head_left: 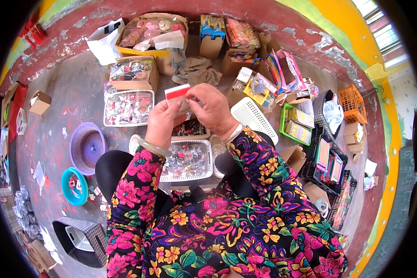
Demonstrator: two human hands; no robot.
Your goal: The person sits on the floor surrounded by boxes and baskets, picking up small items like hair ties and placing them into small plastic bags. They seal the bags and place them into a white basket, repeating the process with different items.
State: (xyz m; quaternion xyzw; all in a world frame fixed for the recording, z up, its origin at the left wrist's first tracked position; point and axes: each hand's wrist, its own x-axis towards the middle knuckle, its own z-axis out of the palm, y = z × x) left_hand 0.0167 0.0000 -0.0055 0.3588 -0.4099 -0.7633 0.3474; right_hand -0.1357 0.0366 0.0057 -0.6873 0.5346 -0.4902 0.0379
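In front of me, above the low baskets, my left hand [161,121] pinches a small flat packet [177,92] with a red and white top. My right hand [214,110] has thumb and fingers closed at the packet's right edge; a pale, see-through part hangs between the hands. What is inside the packet cannot be made out. Beneath my wrists stands a white basket [211,160] full of small bagged items. Just beyond it is a box [190,137] of dark small pieces, partly hidden by my hands.
Left of my knees stand a purple basin [74,155] and a teal basin [66,187]. Ahead are a white basket of packets [105,111] and a carton of pink goods [185,28]. To the right are an empty white basket [252,121], a green basket [282,125] and black crates [326,185].
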